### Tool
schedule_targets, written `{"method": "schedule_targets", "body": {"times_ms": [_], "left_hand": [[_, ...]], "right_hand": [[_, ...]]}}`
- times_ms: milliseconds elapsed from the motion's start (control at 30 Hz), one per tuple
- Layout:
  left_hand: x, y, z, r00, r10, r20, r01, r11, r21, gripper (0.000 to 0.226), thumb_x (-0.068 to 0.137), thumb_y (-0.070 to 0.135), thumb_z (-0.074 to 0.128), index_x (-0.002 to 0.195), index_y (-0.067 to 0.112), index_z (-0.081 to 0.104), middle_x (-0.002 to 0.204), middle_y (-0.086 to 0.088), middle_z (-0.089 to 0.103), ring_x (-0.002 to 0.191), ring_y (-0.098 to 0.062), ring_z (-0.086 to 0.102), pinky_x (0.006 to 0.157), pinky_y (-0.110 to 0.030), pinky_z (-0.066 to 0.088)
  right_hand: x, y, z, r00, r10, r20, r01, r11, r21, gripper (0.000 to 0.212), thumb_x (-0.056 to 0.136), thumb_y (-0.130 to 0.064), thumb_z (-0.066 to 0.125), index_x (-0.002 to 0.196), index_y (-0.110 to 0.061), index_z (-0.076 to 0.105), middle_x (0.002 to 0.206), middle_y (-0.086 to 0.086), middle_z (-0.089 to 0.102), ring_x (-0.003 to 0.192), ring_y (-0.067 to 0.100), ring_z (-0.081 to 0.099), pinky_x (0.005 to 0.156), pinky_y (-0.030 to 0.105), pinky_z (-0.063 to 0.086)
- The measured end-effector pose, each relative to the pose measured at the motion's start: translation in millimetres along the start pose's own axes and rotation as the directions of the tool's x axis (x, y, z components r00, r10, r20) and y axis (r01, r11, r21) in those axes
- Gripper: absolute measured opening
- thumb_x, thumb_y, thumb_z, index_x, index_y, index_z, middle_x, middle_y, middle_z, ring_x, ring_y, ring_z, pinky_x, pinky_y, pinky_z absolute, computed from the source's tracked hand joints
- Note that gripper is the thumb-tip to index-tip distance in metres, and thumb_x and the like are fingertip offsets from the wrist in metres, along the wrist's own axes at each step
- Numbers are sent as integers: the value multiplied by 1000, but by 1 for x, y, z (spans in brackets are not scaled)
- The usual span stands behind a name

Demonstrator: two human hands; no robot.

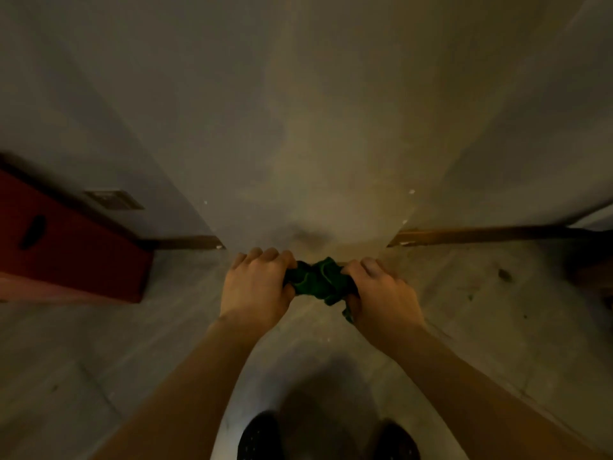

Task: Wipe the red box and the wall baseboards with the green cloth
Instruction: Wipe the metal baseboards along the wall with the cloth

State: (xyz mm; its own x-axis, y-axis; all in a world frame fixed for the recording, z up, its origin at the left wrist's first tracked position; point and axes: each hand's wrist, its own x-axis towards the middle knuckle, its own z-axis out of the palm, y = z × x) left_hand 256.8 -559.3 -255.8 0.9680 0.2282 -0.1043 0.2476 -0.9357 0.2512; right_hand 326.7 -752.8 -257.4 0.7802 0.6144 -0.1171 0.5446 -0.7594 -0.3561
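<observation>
Both hands grip the bunched green cloth between them: left hand, right hand, held centre, before the wall corner. Red box stands far left on the floor, against the wall; brown baseboards run either side.

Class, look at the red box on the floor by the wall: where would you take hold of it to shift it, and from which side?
Probably by the dark slot cut into the red box's facing side. Its elongated shape looks like a finger hold, so reach in from that open side; the far side sits against the wall.
</observation>
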Motion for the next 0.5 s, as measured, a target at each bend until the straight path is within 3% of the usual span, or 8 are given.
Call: {"method": "schedule_targets", "body": {"times_ms": [167,500], "left_hand": [[4,-32,99,999,-3,40,4,1000,-20,30,84,31,73,113,30,64,111,2,68,105,-26,58,90,-40,43],[28,-84,261,996,48,78,-45,998,-39,29,85,33,71,112,30,62,108,3,66,104,-23,58,90,-41,47]], "right_hand": [[0,30,101,997,56,43,-57,998,9,31,87,-24,65,117,-25,55,111,-1,59,96,26,58,76,36,47],[30,86,246,995,-14,102,20,998,-61,41,88,-25,64,128,-24,52,118,1,57,104,22,56,89,38,48]]}}
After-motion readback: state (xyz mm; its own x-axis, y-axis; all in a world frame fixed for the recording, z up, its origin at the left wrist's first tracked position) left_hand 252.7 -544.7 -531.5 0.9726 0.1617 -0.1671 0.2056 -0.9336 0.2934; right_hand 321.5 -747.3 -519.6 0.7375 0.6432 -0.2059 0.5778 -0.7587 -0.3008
